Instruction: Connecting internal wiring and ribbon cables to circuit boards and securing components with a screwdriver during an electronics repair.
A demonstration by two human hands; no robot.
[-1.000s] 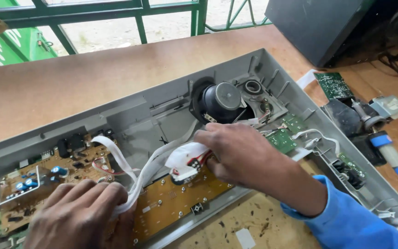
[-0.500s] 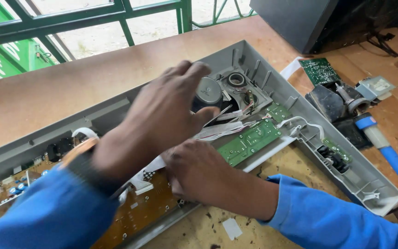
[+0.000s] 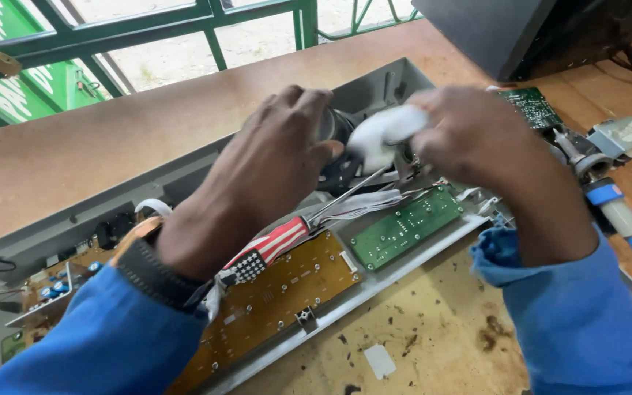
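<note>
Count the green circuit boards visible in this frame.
2. One green board lies inside the grey casing, below the right hand; a darker green board sits on the wooden table beyond that hand. Others may be hidden under the hands.

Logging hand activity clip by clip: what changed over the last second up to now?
The left hand left the brown board and reached up to the black speaker. The right hand lifted the white cloth up beside it. The grey case and green board stayed put.

Left hand point(image 3: 272, 157) rests on the black speaker point(image 3: 338, 150) while right hand point(image 3: 477, 135) pinches a white cloth point(image 3: 382, 132) beside it.
</note>
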